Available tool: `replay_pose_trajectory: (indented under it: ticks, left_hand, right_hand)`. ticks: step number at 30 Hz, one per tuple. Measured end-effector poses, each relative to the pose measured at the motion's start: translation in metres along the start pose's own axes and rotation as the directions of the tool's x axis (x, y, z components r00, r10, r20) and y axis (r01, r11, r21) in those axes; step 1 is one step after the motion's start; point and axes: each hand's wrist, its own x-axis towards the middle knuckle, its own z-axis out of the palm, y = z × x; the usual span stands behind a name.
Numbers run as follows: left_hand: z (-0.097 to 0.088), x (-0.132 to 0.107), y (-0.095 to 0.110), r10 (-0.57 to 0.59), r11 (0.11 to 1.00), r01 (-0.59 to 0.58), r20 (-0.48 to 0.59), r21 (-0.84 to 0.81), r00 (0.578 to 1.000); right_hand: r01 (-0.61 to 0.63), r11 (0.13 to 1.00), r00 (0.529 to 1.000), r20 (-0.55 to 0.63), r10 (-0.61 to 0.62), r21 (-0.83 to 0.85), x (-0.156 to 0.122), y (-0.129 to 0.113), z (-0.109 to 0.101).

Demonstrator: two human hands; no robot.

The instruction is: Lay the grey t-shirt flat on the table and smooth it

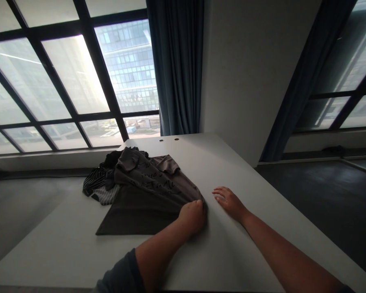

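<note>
A dark grey printed T-shirt (149, 189) lies partly folded on the white table (189, 152), with a sleeve sticking up at its far side. My left hand (192, 217) is bunched over the shirt's near right edge, gripping the fabric. My right hand (227, 202) rests on the bare tabletop just right of the shirt, fingers apart and touching nothing else. Behind the shirt lie a black-and-white striped garment (99, 183) and a black garment (112, 159), partly hidden under it.
The table's far edge has two small round holes (169, 139). Large framed windows (64, 81) and a dark blue curtain (177, 65) stand beyond it. A white wall pillar (244, 73) stands behind the table, and dark floor (317, 195) shows to its right.
</note>
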Motion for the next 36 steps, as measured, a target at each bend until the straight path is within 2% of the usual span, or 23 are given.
replay_pose_trajectory:
  ticks: [3,5,6,8,9,10,11,13,14,15,16,17,19,21,23,25,28,32,36]
  left_hand:
    - [0.004,-0.015,0.032,0.184,0.981,-0.175,0.118,-0.08,0.976]
    - [0.005,-0.028,0.046,0.339,0.939,-0.311,0.229,-0.151,0.913]
    - [0.004,-0.034,0.049,0.428,0.901,-0.384,0.272,-0.201,0.862]
    - [0.0,-0.045,0.049,0.599,0.797,-0.517,0.301,-0.313,0.742]
    - [-0.004,-0.048,0.045,0.657,0.748,-0.557,0.286,-0.36,0.697]
    - [-0.009,-0.05,0.038,0.681,0.722,-0.573,0.251,-0.388,0.688]
    - [-0.015,-0.05,0.028,0.671,0.722,-0.566,0.204,-0.398,0.713]
    - [-0.028,-0.044,-0.006,0.517,0.81,-0.467,0.055,-0.355,0.854]
    - [-0.036,-0.039,-0.029,0.388,0.865,-0.38,-0.044,-0.329,0.921]
    - [-0.044,-0.033,-0.057,0.222,0.913,-0.263,-0.162,-0.312,0.962]
    - [-0.051,-0.026,-0.088,0.045,0.947,-0.132,-0.287,-0.292,0.957]
    - [-0.059,-0.021,-0.121,-0.11,0.963,0.004,-0.378,-0.268,0.919]
    - [-0.072,-0.014,-0.189,-0.366,0.93,0.287,-0.49,-0.232,0.791]
    - [-0.08,-0.017,-0.249,-0.533,0.839,0.509,-0.485,-0.193,0.693]
    - [-0.082,-0.024,-0.293,-0.64,0.751,0.641,-0.408,-0.156,0.651]
    - [-0.079,-0.032,-0.323,-0.673,0.724,0.674,-0.36,-0.146,0.646]
    - [-0.071,-0.032,-0.352,-0.689,0.714,0.69,-0.29,-0.119,0.664]
    - [-0.064,-0.011,-0.385,-0.684,0.715,0.697,-0.27,-0.06,0.678]
    - [-0.068,0.018,-0.416,-0.673,0.715,0.699,-0.297,-0.027,0.677]
  right_hand:
    - [-0.046,0.998,0.999,-0.023,0.047,0.029,0.0,0.006,-0.006]
    - [-0.045,0.998,0.999,-0.004,0.045,0.049,-0.001,0.007,-0.01]
    - [-0.032,0.998,0.999,0.024,0.03,0.059,-0.002,0.006,-0.011]
    - [0.014,0.996,0.993,0.12,-0.023,0.083,-0.004,0.0,-0.014]
    - [0.043,0.995,0.982,0.181,-0.059,0.092,-0.005,-0.005,-0.015]
    - [0.074,0.993,0.965,0.245,-0.096,0.097,-0.006,-0.011,-0.016]
    - [0.104,0.99,0.944,0.305,-0.128,0.096,-0.007,-0.016,-0.015]
    - [0.147,0.987,0.901,0.403,-0.162,0.069,-0.008,-0.025,-0.014]
    - [0.155,0.987,0.886,0.436,-0.158,0.043,-0.007,-0.029,-0.012]
    - [0.151,0.988,0.88,0.454,-0.14,0.011,-0.006,-0.031,-0.011]
    - [0.137,0.99,0.881,0.459,-0.111,-0.025,-0.005,-0.032,-0.009]
    - [0.118,0.991,0.888,0.454,-0.077,-0.061,-0.004,-0.031,-0.007]
    - [0.079,0.988,0.906,0.424,-0.015,-0.133,-0.001,-0.028,-0.005]
    - [0.05,0.977,0.922,0.386,0.034,-0.207,0.0,-0.022,-0.004]
    - [0.022,0.959,0.936,0.344,0.08,-0.283,0.001,-0.014,-0.006]
    - [-0.025,0.933,0.945,0.295,0.139,-0.359,-0.001,-0.004,-0.01]
    - [-0.115,0.882,0.946,0.219,0.237,-0.457,-0.004,0.012,-0.018]
    - [-0.194,0.814,0.936,0.144,0.32,-0.547,-0.009,0.026,-0.023]
    - [-0.189,0.781,0.951,0.089,0.298,-0.596,-0.014,0.032,-0.017]
